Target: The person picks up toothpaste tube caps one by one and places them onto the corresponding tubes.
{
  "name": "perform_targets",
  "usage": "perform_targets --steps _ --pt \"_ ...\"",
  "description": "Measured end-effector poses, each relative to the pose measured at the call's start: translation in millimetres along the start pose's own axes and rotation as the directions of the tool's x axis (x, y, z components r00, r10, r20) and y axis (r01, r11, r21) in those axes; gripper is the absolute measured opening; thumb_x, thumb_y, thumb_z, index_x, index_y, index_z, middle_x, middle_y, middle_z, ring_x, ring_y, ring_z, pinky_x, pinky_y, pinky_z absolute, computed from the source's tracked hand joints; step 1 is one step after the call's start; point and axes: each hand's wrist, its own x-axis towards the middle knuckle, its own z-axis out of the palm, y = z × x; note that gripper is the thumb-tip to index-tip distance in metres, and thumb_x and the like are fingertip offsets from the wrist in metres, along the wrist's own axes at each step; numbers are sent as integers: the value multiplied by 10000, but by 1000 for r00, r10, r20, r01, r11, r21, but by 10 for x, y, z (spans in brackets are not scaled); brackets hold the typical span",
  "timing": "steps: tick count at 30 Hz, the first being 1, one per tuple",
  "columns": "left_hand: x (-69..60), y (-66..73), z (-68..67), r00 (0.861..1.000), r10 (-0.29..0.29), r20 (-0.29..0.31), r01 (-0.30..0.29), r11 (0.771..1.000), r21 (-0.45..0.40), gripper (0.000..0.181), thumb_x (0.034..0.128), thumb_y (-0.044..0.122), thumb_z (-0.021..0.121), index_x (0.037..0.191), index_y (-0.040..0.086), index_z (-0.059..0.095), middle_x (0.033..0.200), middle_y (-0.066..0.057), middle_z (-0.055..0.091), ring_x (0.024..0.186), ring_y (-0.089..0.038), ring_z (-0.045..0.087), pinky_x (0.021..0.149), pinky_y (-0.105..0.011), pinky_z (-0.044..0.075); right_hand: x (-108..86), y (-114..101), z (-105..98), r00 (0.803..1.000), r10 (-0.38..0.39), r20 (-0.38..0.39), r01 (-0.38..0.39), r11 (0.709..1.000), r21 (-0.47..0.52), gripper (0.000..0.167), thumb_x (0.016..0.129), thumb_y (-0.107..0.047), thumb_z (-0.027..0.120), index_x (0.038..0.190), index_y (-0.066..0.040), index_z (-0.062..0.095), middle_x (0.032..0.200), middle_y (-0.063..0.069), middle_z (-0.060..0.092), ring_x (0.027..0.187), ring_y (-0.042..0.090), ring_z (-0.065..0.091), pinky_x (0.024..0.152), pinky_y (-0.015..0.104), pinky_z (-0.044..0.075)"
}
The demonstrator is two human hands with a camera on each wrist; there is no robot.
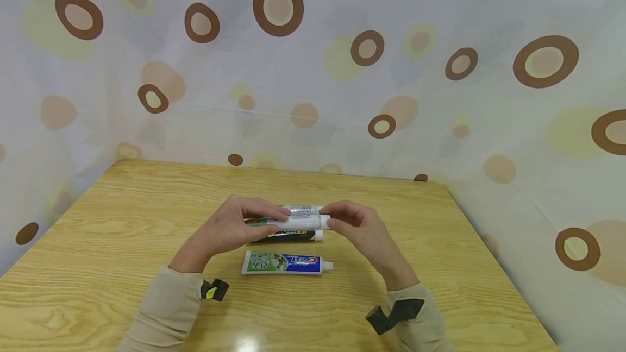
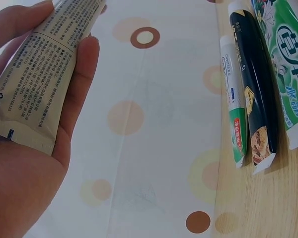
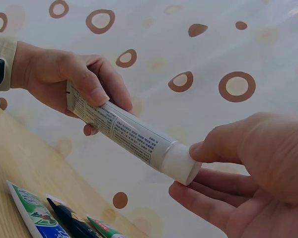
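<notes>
A white toothpaste tube (image 1: 297, 224) covered in small print is held above the table between both hands. My left hand (image 1: 232, 227) grips it round the tail end, thumb on one side and fingers on the other. At the other end, the thumb and fingers of my right hand (image 1: 359, 227) pinch the white cap (image 3: 180, 163). On the table lie a green-and-white toothpaste tube (image 2: 233, 94), a black toothpaste tube (image 2: 254, 84) and a green-and-blue Crest toothpaste tube (image 1: 286, 263). In the head view, the held tube and left hand partly cover the first two.
The wooden table (image 1: 122, 221) carries the tubes near its middle. A white curtain (image 1: 313, 69) with brown, yellow and peach circles rises along the back and sides. Each sleeved wrist wears a small black device, one (image 1: 215, 290) on the left and one (image 1: 393, 315) on the right.
</notes>
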Motion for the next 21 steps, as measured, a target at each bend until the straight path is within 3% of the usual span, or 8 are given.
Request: perform_targets --steps 13,21 --pt "2 5 -6 1000 8 1 -8 1000 13 207 887 166 757 1084 221 785 1208 2 719 1070 -148 687 826 -284 563 -7 -28 -6 1000 7 31 -7 1000 11 231 972 -195 648 1186 -114 681 1246 109 638 1079 197 648 942 353 542" --pt "2 9 0 1000 29 11 -29 1000 10 208 885 148 756 1085 197 785 1183 5 728 1050 -136 689 828 -282 566 -5 -22 -2 1000 -11 17 11 1000 15 212 986 -205 627 1164 -109 693 1249 100 641 1076 184 630 924 285 530"
